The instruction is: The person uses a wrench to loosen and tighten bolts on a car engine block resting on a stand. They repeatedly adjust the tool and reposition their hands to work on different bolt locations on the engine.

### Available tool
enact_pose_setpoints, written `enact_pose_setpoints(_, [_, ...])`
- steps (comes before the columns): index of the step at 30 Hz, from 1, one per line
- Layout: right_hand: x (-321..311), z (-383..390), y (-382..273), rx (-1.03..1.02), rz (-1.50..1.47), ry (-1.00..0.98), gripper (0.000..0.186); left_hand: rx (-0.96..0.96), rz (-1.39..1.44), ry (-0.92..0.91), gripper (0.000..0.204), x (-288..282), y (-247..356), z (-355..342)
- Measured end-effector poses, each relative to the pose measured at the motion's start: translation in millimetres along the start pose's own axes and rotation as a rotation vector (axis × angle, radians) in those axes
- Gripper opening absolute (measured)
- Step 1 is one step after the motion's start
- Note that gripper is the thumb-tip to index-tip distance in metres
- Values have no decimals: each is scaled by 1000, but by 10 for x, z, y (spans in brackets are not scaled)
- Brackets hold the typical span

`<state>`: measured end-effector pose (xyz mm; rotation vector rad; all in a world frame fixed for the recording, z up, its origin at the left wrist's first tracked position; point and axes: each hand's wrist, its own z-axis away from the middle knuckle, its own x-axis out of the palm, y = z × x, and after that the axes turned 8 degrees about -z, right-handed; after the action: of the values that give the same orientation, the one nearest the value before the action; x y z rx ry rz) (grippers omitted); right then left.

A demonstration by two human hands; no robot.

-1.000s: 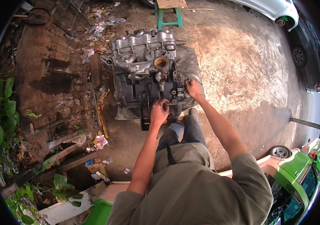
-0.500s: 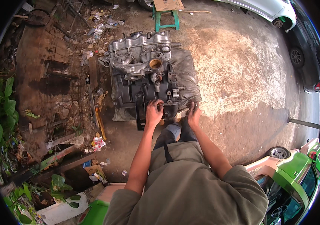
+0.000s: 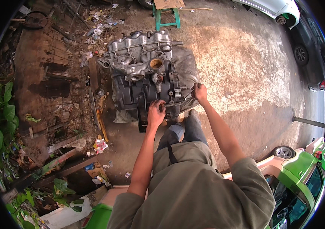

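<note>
An engine (image 3: 128, 91) with a silver top, a tan-lined round opening and a dark lower block rests on a crumpled grey cover (image 3: 187, 68). My left hand (image 3: 156, 112) is at the block's near edge, beside a black bracket (image 3: 142, 114), with fingers curled against something I cannot make out. My right hand (image 3: 200, 92), farther right and higher, is closed on a slim metal tool (image 3: 189, 93) that points down-left toward the block's right side, near small round fittings. Whether the tool touches the engine is unclear.
A green stool (image 3: 166, 24) with a board stands beyond the engine. Rubble, litter (image 3: 100, 145) and plants (image 3: 8, 107) line the left. A white car (image 3: 273, 9) and dark car (image 3: 315, 65) are at upper right, a green vehicle (image 3: 299, 168) at lower right, near a metal bar (image 3: 311, 122).
My right hand came down toward the cover's near corner half a second ago and is now raised again with the slim tool. My left hand stays at the block's near edge.
</note>
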<state>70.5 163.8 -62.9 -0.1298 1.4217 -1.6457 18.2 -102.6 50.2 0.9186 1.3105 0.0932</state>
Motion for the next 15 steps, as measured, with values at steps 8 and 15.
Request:
enact_pose_setpoints(8, [234, -351, -62, 264, -125, -272, 41, -51, 44, -41, 16, -32, 36, -1])
enact_pose_setpoints(15, [428, -480, -120, 96, -44, -361, 49, -45, 26, -64, 17, -30, 34, -3])
